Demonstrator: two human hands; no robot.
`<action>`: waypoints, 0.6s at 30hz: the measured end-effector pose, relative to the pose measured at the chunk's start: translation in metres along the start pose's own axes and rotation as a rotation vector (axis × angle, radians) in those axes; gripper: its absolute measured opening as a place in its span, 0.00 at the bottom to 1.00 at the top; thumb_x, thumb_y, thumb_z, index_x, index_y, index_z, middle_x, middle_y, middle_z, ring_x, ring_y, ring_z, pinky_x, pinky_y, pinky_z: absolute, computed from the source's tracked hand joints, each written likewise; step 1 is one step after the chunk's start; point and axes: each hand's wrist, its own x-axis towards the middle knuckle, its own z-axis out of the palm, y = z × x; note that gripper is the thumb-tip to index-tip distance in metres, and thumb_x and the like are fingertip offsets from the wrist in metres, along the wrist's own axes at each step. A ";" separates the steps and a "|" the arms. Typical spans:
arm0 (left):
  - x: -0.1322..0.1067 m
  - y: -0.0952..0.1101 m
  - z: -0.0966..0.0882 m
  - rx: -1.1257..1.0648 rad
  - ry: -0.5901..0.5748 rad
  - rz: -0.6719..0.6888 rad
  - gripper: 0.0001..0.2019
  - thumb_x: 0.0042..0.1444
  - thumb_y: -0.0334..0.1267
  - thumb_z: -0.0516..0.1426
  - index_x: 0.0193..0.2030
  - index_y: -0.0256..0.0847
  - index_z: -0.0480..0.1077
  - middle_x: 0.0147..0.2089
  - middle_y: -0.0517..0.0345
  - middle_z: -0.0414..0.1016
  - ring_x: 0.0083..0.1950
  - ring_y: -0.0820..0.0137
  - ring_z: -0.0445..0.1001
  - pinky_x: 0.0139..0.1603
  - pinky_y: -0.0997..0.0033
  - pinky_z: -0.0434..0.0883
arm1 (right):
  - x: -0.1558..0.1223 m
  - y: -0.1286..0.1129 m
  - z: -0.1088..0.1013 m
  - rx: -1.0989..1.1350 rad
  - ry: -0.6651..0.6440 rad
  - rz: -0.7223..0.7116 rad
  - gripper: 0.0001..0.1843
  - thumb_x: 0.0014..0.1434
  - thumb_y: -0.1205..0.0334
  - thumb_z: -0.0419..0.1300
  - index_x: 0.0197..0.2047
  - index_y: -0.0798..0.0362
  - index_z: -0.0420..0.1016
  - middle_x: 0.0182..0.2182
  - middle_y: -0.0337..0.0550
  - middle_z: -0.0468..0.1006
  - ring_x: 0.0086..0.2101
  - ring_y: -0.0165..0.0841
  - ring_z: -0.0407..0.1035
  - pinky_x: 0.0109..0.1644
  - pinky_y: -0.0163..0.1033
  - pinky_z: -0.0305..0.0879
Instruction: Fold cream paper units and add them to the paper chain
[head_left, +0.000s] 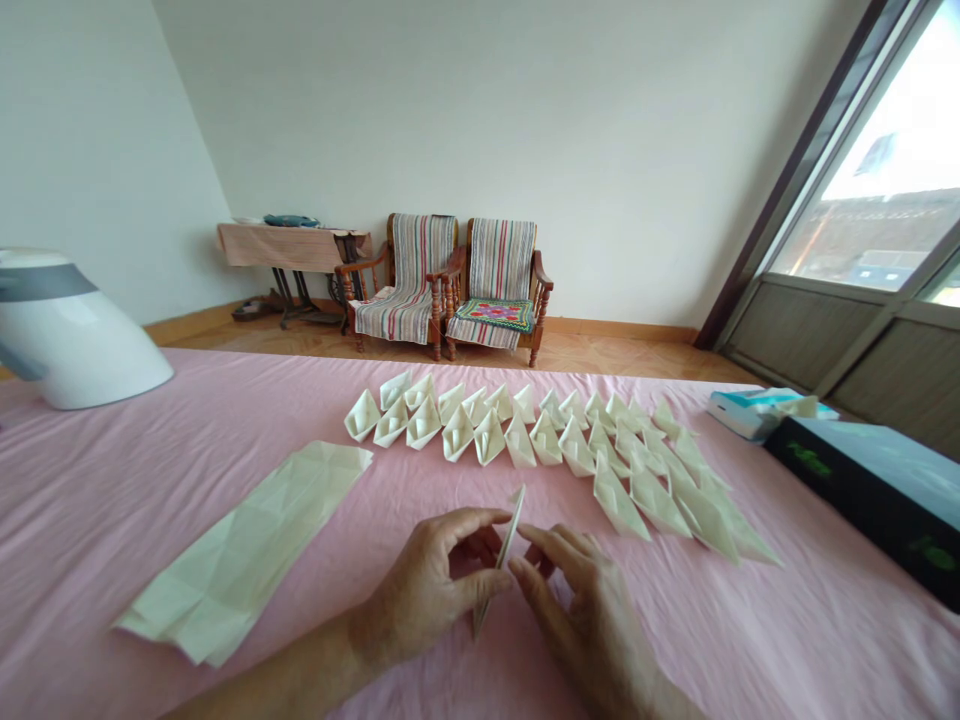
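My left hand (427, 590) and my right hand (581, 610) meet low in the middle of the view, over the pink cloth (112, 500). Both pinch a folded piece of cream paper (501, 555), which I see edge-on, standing upright between the fingertips. Beyond the hands lie several finished paper boats (517, 435) in rows across the cloth. To the left lies a stack of creased flat paper sheets (247, 545).
A white rounded appliance (67, 335) stands at the far left. At the right edge are a dark box (877, 490) and a tissue box (757, 410). Behind the table stand two striped wooden armchairs (450, 285), a small side table (292, 250) and a large window (892, 190).
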 end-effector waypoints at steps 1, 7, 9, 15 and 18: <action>0.000 -0.001 0.000 -0.003 0.002 0.002 0.24 0.53 0.35 0.65 0.57 0.38 0.69 0.41 0.52 0.78 0.43 0.64 0.76 0.47 0.66 0.74 | 0.000 0.000 0.000 -0.007 -0.003 0.012 0.08 0.63 0.60 0.56 0.45 0.46 0.73 0.31 0.37 0.74 0.33 0.34 0.68 0.38 0.39 0.60; 0.001 -0.003 0.002 -0.057 -0.006 0.003 0.28 0.52 0.34 0.66 0.60 0.39 0.66 0.41 0.54 0.76 0.41 0.66 0.76 0.45 0.67 0.74 | 0.006 -0.005 -0.004 0.037 -0.025 0.031 0.07 0.62 0.57 0.58 0.43 0.46 0.74 0.33 0.37 0.76 0.34 0.34 0.69 0.39 0.39 0.59; 0.001 -0.004 0.003 -0.081 -0.020 0.018 0.29 0.51 0.32 0.66 0.61 0.41 0.65 0.40 0.55 0.76 0.40 0.67 0.76 0.44 0.67 0.75 | 0.007 -0.006 -0.007 0.052 -0.023 0.024 0.06 0.62 0.57 0.58 0.40 0.47 0.74 0.33 0.38 0.76 0.34 0.34 0.69 0.40 0.39 0.59; 0.001 -0.004 0.003 -0.031 -0.002 0.009 0.29 0.52 0.30 0.65 0.61 0.41 0.64 0.40 0.55 0.77 0.37 0.68 0.76 0.41 0.68 0.74 | 0.008 -0.008 -0.007 0.084 -0.077 0.028 0.08 0.64 0.60 0.55 0.42 0.46 0.76 0.31 0.37 0.76 0.33 0.33 0.69 0.39 0.38 0.58; 0.001 0.000 0.000 0.038 0.033 0.013 0.28 0.51 0.33 0.65 0.60 0.39 0.66 0.42 0.53 0.77 0.41 0.65 0.76 0.45 0.66 0.74 | 0.007 -0.007 -0.007 0.074 -0.091 0.027 0.09 0.65 0.60 0.54 0.42 0.47 0.76 0.32 0.37 0.76 0.34 0.34 0.69 0.40 0.38 0.57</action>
